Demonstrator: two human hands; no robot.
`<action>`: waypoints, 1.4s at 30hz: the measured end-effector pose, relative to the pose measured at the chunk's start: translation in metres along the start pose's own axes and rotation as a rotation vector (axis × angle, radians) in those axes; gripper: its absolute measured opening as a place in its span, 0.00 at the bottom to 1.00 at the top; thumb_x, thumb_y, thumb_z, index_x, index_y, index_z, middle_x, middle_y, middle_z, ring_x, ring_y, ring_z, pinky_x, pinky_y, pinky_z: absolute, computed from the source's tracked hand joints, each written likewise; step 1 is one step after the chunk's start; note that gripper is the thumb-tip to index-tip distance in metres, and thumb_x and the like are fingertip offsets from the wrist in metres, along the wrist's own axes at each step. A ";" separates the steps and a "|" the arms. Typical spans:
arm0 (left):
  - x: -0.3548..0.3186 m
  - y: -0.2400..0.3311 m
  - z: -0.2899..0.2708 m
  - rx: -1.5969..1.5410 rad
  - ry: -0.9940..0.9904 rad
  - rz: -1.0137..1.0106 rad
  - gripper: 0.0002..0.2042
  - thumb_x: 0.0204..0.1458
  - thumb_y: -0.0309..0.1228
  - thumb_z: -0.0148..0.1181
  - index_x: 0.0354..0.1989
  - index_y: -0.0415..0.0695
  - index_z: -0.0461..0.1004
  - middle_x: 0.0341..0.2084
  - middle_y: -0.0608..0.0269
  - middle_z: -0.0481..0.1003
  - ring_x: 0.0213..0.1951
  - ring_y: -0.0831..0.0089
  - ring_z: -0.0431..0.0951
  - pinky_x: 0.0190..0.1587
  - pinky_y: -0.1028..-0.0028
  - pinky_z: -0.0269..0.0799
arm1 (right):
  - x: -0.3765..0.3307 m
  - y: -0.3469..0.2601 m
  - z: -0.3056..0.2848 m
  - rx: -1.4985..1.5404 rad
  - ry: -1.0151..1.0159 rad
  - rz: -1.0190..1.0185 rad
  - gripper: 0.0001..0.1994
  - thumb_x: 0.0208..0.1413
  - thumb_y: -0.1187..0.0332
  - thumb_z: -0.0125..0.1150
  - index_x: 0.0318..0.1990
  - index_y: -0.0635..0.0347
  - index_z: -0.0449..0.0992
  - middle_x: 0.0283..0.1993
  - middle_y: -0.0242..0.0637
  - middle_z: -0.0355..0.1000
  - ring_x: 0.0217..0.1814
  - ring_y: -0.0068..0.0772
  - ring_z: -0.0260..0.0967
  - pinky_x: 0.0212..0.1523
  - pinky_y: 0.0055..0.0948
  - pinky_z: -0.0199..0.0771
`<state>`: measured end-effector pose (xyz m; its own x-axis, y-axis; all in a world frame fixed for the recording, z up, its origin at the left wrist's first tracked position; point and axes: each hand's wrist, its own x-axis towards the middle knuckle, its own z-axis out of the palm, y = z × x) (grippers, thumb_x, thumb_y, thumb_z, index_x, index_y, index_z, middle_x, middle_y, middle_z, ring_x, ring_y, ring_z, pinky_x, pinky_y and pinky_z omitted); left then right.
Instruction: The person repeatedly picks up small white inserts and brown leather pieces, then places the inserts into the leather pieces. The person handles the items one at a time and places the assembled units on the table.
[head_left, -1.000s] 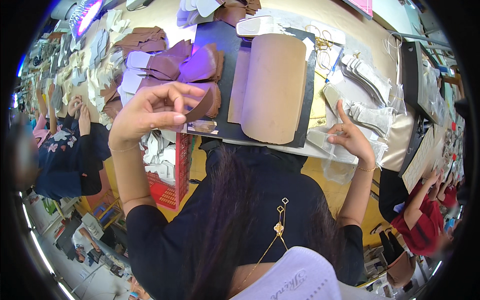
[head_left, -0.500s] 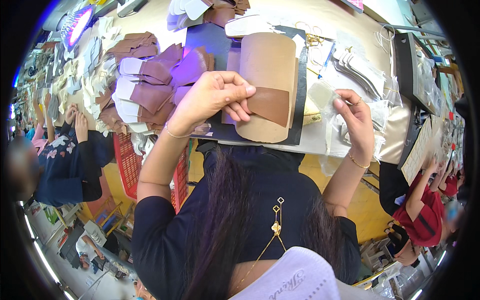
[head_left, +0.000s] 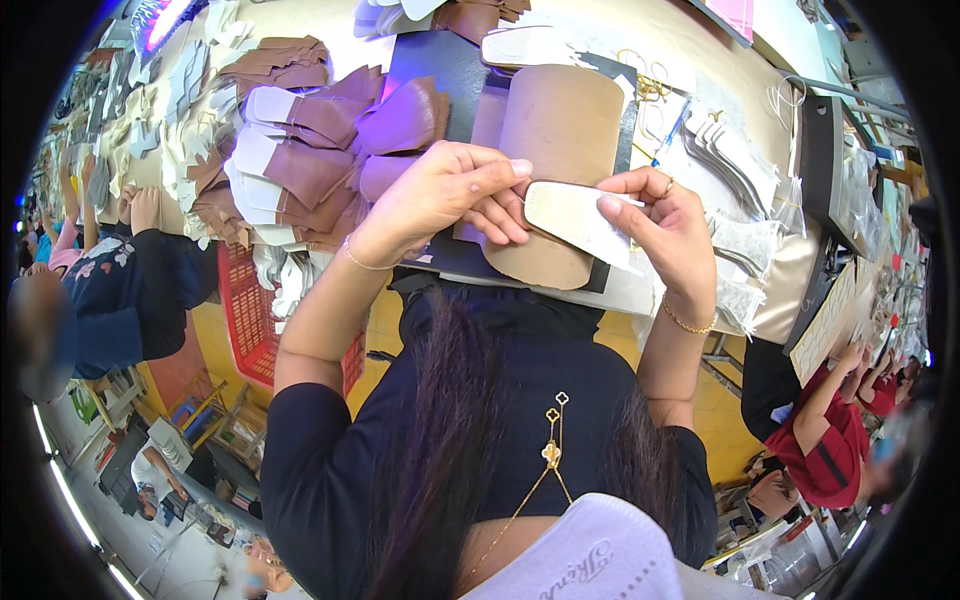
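Note:
In front of me a tan rounded form (head_left: 562, 115) with a smooth, curved top stands on a black board (head_left: 425, 65). Across its near part lies a cream-white shaped piece (head_left: 575, 215), broad at the left and tapering to the right. My right hand (head_left: 662, 225) pinches this piece near its narrow end between thumb and fingers. At its broad end, my left hand (head_left: 465, 190) is closed, thumb against index finger, where it held the edge of a brown leather piece. That leather is now almost wholly hidden under the white piece and my fingers.
Stacked brown leather pieces (head_left: 312, 175) with white tabs lie to the left. Gold scissors (head_left: 652, 85), a blue pen (head_left: 676, 128) and curved grey-white pieces (head_left: 728, 160) are at the right. A red basket (head_left: 248, 325) stands below the table edge. Co-workers (head_left: 115, 290) sit on both sides.
My right hand has brought the pale piece leftward from beside the form and laid it over the brown leather. My left hand stays pinched at the leather's left end. The whole view has shifted slightly.

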<state>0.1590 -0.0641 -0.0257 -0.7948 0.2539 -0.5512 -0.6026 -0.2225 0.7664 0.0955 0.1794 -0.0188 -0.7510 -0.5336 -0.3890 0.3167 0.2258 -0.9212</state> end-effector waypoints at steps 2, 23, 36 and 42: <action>0.000 0.000 0.000 -0.001 0.000 -0.003 0.19 0.60 0.41 0.54 0.34 0.33 0.75 0.26 0.54 0.78 0.27 0.69 0.82 0.29 0.79 0.79 | 0.000 -0.001 0.000 -0.014 -0.003 -0.004 0.10 0.54 0.70 0.66 0.40 0.68 0.77 0.33 0.30 0.75 0.31 0.13 0.68 0.33 0.15 0.68; 0.004 0.005 0.001 0.115 0.005 -0.018 0.12 0.53 0.31 0.65 0.35 0.32 0.73 0.22 0.55 0.78 0.24 0.75 0.81 0.27 0.80 0.76 | 0.003 0.042 0.013 -0.222 0.279 -0.230 0.23 0.51 0.63 0.70 0.49 0.60 0.65 0.33 0.29 0.60 0.36 0.19 0.57 0.41 0.20 0.64; 0.002 0.002 0.002 0.153 0.031 0.003 0.09 0.55 0.28 0.61 0.36 0.34 0.74 0.24 0.58 0.78 0.24 0.74 0.81 0.28 0.80 0.77 | -0.013 0.049 0.050 -0.781 0.021 -0.769 0.49 0.48 0.32 0.50 0.72 0.56 0.48 0.74 0.47 0.46 0.77 0.51 0.39 0.72 0.49 0.36; 0.001 0.008 0.003 0.146 0.033 -0.011 0.08 0.54 0.27 0.62 0.35 0.33 0.74 0.23 0.57 0.78 0.24 0.73 0.81 0.26 0.80 0.77 | -0.020 0.086 0.055 -0.418 0.138 -0.732 0.49 0.55 0.30 0.38 0.73 0.60 0.37 0.76 0.53 0.34 0.78 0.53 0.31 0.73 0.43 0.32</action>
<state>0.1534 -0.0630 -0.0198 -0.7913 0.2244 -0.5688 -0.5966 -0.0800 0.7985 0.1694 0.1647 -0.0906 -0.7558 -0.5640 0.3326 -0.4950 0.1597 -0.8541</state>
